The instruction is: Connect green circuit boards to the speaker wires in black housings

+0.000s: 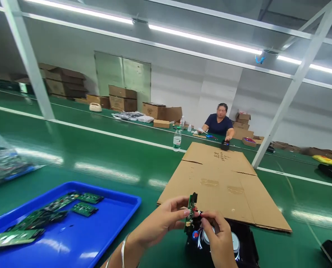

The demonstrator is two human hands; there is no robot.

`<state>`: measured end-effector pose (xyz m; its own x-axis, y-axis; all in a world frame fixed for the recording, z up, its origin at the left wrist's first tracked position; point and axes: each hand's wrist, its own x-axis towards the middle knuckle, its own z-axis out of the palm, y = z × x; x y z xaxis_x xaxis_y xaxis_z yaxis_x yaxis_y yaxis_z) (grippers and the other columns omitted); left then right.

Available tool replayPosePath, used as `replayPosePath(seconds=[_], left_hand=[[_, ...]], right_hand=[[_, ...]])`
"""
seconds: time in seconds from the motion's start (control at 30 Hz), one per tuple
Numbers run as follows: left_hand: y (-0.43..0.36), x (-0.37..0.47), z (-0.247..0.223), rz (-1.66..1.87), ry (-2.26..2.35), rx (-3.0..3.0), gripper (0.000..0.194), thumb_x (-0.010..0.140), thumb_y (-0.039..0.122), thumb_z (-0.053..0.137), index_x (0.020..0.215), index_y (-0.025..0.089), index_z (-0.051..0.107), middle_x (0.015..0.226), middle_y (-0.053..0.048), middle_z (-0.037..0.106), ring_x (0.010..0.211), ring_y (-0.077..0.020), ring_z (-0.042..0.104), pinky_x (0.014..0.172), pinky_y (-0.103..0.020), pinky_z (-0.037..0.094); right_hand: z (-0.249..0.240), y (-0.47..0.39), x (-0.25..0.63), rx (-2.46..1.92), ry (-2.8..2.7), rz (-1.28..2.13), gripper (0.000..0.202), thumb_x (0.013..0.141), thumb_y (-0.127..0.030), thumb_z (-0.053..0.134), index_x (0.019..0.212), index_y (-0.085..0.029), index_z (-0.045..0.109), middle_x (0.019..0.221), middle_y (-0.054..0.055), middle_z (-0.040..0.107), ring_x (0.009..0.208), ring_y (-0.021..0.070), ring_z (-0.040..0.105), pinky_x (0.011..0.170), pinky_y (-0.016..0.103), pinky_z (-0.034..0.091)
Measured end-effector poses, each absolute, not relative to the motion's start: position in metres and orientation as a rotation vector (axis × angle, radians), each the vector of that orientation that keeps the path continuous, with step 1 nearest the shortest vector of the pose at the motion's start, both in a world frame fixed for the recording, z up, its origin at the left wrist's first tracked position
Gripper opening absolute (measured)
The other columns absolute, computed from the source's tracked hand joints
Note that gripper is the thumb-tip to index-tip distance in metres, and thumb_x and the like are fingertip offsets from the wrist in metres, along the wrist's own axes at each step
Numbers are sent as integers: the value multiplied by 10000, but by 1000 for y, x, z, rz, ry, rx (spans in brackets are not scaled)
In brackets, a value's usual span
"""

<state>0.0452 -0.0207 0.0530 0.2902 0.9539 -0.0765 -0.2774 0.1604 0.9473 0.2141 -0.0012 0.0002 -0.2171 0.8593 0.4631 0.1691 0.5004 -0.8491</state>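
My left hand (166, 216) grips a green circuit board (190, 214) by its edge, thumb on the near face. The board stands nearly upright above a black speaker housing (249, 242). Beside it, my right hand (219, 234) pinches a small white connector (199, 213) with dark wire, close against the board; whether it is plugged in I cannot tell. Below my hands, the open housing shows round silver speaker backs (235, 242) and a red and blue part (195, 234). My right hand hides some of the housing.
On the left, a blue tray (121, 203) holds several circuit boards (85, 209), with a plastic bag of parts (6, 163) behind it. Flattened cardboard (219, 182) lies ahead. A water bottle (177, 139) stands beyond. Across the bench, a person (219, 121) touches a black unit (225, 144).
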Motion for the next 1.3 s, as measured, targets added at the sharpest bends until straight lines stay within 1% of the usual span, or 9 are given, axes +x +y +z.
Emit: replayPosePath(seconds=[0.1, 0.3, 0.43, 0.57, 0.7, 0.9, 1.03, 1.13, 1.3], left_hand=[[-21, 50, 47, 1002, 868, 1054, 443, 628, 347, 696, 1023, 189, 573, 1073, -65, 591, 989, -216, 521, 769, -298, 435], [-27, 52, 43, 991, 885, 1110, 465, 607, 354, 708, 1023, 195, 573, 1025, -44, 612, 989, -211, 518, 829, -314, 417], [-24, 53, 45, 939, 904, 1077, 467, 608, 357, 699, 1023, 181, 575, 978, -40, 620, 891, -183, 548, 756, -286, 438], [-22, 53, 49, 858, 894, 1063, 404, 646, 354, 666, 995, 163, 595, 896, -35, 629, 819, -157, 561, 683, -246, 434], [-21, 52, 51, 842, 951, 1058, 393, 632, 358, 672, 966, 160, 610, 874, -27, 623, 748, -141, 572, 599, -215, 419], [-21, 54, 50, 832, 922, 1031, 417, 608, 356, 689, 959, 146, 609, 805, -24, 625, 713, -147, 576, 608, -237, 422], [-20, 55, 46, 848, 899, 1040, 421, 596, 366, 702, 947, 151, 613, 795, -17, 621, 699, -132, 556, 616, -237, 414], [-19, 55, 44, 884, 835, 1089, 377, 586, 337, 718, 902, 152, 627, 789, -14, 610, 713, -130, 537, 643, -243, 405], [-18, 54, 48, 908, 719, 1239, 194, 640, 300, 681, 749, 144, 639, 724, 7, 540, 666, -114, 488, 628, -240, 396]], right_hand=[[6, -1, 217, -892, -1748, 794, 167, 820, -301, 496, 802, -196, 624, 770, 16, 598, 735, 129, 553, 656, 209, 422], [13, -6, 218, -957, -1837, 659, 130, 782, -227, 507, 711, -193, 609, 658, -13, 545, 614, 99, 495, 555, 191, 366], [11, -6, 217, -953, -1877, 546, 113, 765, -163, 494, 693, -185, 579, 646, -16, 527, 607, 96, 477, 542, 190, 356], [7, -4, 217, -844, -1947, 313, 118, 770, -123, 492, 691, -181, 557, 606, -21, 504, 588, 99, 439, 545, 207, 337], [6, -5, 217, -735, -1978, 137, 130, 788, -88, 471, 736, -176, 551, 656, -4, 534, 630, 110, 429, 592, 228, 353], [11, -5, 217, -717, -2025, 101, 131, 802, -99, 468, 714, -168, 534, 628, -6, 519, 607, 108, 423, 571, 232, 351], [9, -5, 217, -683, -2025, 63, 135, 810, -82, 449, 744, -163, 534, 649, 5, 532, 613, 113, 422, 570, 243, 350], [8, -5, 217, -662, -2017, 56, 128, 814, -78, 449, 761, -161, 530, 662, 9, 539, 619, 112, 424, 567, 243, 358], [10, -5, 219, -619, -2028, 34, 125, 816, -64, 461, 803, -167, 532, 674, 8, 558, 611, 104, 435, 568, 249, 371]])
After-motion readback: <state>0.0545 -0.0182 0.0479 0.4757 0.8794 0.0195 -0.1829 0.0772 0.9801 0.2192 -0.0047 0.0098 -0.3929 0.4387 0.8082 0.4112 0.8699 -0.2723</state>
